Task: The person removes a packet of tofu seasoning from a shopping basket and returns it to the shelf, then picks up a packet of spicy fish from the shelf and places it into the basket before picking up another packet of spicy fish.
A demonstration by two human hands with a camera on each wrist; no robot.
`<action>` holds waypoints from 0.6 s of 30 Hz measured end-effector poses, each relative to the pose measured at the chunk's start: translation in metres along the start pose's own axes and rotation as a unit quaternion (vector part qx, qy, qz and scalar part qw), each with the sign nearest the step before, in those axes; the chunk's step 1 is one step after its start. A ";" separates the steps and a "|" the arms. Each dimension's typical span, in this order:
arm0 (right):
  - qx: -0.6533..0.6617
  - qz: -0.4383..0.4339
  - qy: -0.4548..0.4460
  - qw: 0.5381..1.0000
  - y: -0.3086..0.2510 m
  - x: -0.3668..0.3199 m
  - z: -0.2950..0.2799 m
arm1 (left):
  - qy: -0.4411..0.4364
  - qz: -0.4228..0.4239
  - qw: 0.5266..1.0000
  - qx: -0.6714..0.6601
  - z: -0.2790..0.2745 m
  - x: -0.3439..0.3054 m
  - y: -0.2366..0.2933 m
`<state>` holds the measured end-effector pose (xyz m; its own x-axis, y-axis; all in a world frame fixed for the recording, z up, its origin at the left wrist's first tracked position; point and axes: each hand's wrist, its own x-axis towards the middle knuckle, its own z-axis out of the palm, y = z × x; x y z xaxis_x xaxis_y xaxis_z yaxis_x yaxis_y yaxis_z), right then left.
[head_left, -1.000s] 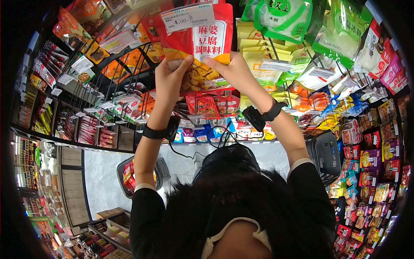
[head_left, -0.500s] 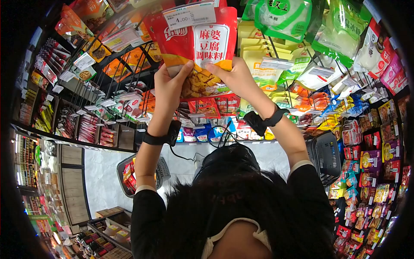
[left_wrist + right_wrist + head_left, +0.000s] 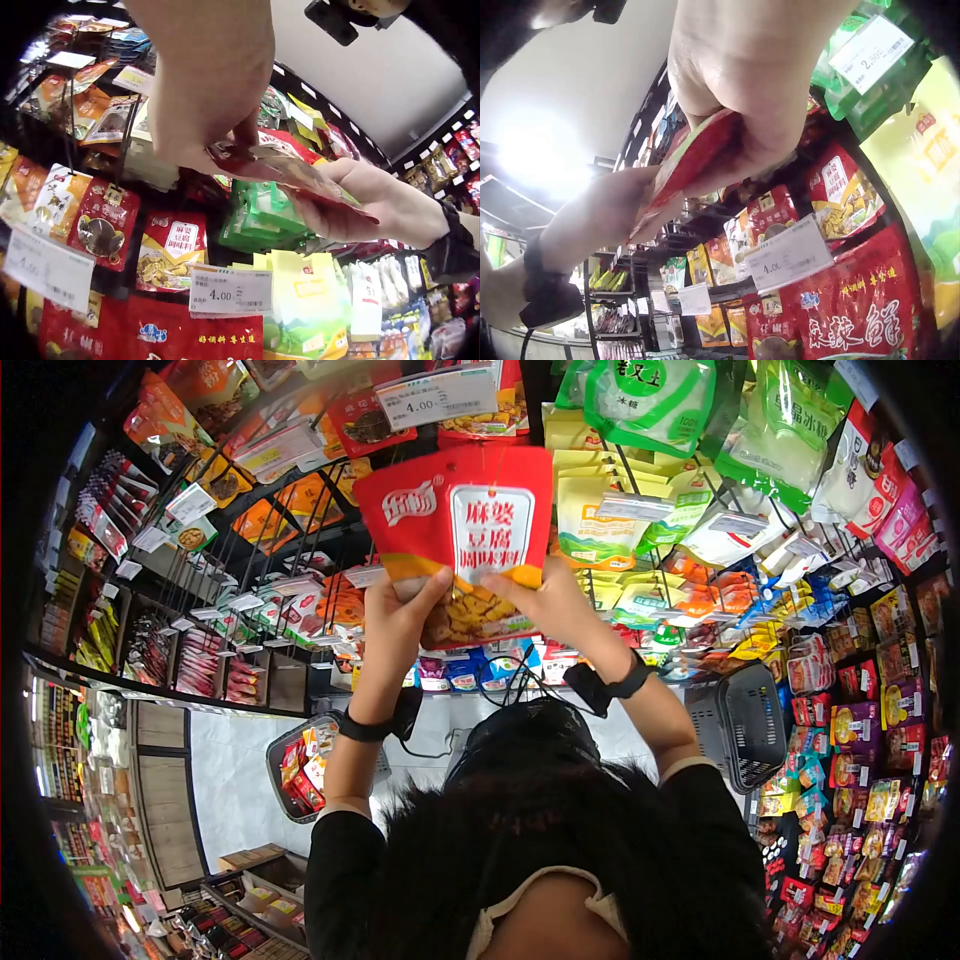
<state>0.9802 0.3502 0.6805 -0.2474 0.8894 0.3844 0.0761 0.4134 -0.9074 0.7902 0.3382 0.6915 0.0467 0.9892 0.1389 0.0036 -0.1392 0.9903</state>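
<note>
Red pouch (image 3: 410,525) is now lower, upper centre of frame, clear of the price tag (image 3: 437,398); top edge uncovered. Left hand (image 3: 398,615) and right hand (image 3: 562,605) pinch its lower sides, thumbs on front. Hanging packets (image 3: 600,525) behind. Pale floor (image 3: 230,780) below; basket of red packets (image 3: 272,775) lower left, another basket (image 3: 765,730) right. Ceiling light (image 3: 547,150) glares, right wrist view.

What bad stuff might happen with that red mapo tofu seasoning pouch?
The pouch might slip, since the left hand and right hand grip only its lower part. Lifting it could bump the 4.00 price tag sticking out just above. Stepping back carelessly, the person might trip on the basket on the floor.
</note>
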 end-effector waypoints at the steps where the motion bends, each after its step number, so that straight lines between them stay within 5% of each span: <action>1: 0.014 0.008 -0.015 1.000 0.002 -0.004 0.001 | -0.004 -0.014 1.000 0.013 -0.004 -0.006 -0.001; 3: 0.047 0.050 -0.059 0.996 0.005 -0.013 0.002 | 0.038 0.019 0.999 -0.006 0.001 -0.017 -0.008; 10: -0.027 0.058 -0.131 0.989 0.026 -0.040 0.010 | -0.089 -0.065 0.993 -0.031 -0.033 -0.053 -0.019; 18: 0.065 0.159 -0.168 0.971 0.034 -0.082 0.043 | -0.219 -0.122 0.968 -0.004 -0.074 -0.079 -0.050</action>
<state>0.9612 0.2825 0.6104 -0.5334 0.8455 0.0235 0.0829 0.0799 -0.9934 0.7119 0.2700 0.6312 0.4639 0.8785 -0.1146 0.0604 0.0977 0.9934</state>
